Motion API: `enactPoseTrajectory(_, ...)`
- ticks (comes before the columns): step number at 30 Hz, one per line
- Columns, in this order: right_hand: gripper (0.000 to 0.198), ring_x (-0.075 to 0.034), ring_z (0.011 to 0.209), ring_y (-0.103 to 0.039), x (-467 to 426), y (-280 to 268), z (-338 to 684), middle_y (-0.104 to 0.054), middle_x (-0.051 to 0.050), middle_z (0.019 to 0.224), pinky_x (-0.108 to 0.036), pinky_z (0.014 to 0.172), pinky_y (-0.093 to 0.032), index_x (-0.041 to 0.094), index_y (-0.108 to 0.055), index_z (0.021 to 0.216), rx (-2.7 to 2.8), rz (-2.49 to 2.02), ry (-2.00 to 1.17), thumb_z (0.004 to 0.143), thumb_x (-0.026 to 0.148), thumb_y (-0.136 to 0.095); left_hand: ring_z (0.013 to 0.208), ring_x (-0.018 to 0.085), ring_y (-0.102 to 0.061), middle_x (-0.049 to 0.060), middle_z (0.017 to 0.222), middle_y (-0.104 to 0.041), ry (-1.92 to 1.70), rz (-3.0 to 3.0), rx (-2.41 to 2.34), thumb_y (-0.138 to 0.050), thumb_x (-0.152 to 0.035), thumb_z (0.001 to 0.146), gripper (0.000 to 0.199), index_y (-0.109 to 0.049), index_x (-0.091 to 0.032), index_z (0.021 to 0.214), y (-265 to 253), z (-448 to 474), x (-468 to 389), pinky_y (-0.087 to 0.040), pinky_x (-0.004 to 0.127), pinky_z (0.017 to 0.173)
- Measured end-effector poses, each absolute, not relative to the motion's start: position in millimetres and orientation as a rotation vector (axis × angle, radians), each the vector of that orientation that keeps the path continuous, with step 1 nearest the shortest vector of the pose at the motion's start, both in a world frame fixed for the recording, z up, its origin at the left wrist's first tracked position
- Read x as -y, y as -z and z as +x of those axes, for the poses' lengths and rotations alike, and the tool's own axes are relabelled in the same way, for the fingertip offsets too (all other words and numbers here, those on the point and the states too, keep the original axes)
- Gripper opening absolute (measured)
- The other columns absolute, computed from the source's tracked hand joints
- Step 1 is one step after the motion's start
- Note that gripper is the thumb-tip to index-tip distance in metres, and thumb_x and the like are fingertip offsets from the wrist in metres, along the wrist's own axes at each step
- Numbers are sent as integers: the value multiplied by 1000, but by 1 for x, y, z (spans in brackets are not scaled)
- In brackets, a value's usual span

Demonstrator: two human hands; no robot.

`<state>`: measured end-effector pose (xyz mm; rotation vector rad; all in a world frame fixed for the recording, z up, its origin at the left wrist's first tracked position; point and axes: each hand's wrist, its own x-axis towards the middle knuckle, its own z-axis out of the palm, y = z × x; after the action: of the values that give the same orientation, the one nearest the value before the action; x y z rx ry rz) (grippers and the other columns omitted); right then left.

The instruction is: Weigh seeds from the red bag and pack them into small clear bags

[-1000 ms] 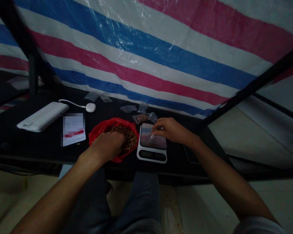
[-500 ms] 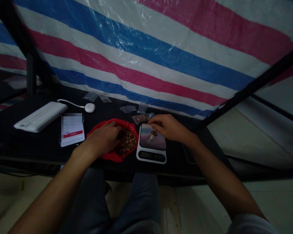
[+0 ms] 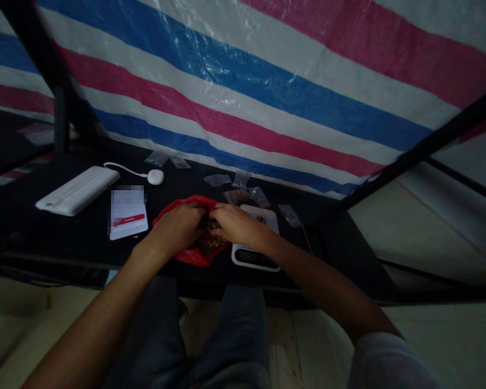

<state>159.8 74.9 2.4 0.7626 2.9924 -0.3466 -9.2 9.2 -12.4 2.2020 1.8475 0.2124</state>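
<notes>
A red plastic bag (image 3: 204,261), its mouth spread wide, holds many small brown and golden pieces (image 3: 213,244); their kind is too small to tell. My left hand (image 3: 182,222) reaches over its left side with curled fingers, the tips hidden among the pieces. From the right, my right hand (image 3: 237,224) dips into the same bag, fingers bent and drawn together close to the left fingertips. Whatever either hand grips is hidden. Under my right wrist stands a white digital scale (image 3: 256,260), partly covered. A small pile of pieces (image 3: 261,220) shows on its plate.
Behind the scale lies a clear bag with brown pieces (image 3: 238,196), among several small clear bags (image 3: 289,215). A phone with a red strip (image 3: 128,221), a white oblong device (image 3: 78,190) and a round white puck on a cable (image 3: 155,176) lie left. A striped sheet (image 3: 243,116) hangs behind.
My right hand has moved left and down, from above the scale's plate into the red bag. My left hand stays in the bag. The view has shifted slightly.
</notes>
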Motion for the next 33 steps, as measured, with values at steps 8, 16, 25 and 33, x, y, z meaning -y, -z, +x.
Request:
enactPoseTrajectory(8,17,-25,108,-70,-71,-1,157,-75,-18,114,-34,92,-50,8,-74,108,-2984,843,345,95,10,-63,114,31,-72,16,127,-73,-220,2217,-1907,-52,-19,95,27,-71,-14,112,9,-2,-8,-55,36,87)
enactPoseTrajectory(16,12,-20,96,-71,-80,-3,163,-80,-10,102,-29,83,-47,15,-78,98,-2964,877,500,91,10,-70,102,27,-75,12,109,-79,-280,2214,-1805,-51,-14,93,29,-78,-18,104,7,-7,-9,-53,33,85)
enactPoseTrajectory(25,13,-19,92,-71,-93,1,172,-80,-8,98,-27,82,-46,16,-81,99,-3061,853,592,90,13,-73,100,24,-75,8,108,-81,-338,2214,-1780,-53,-16,92,30,-79,-23,105,9,-10,-15,-52,31,86)
enactPoseTrajectory(33,10,-18,90,-71,-93,2,174,-81,-6,97,-27,81,-46,17,-81,99,-3043,849,646,91,16,-75,105,26,-74,7,117,-79,-274,2207,-1845,-56,-22,92,28,-76,-26,111,7,-9,-11,-53,33,84)
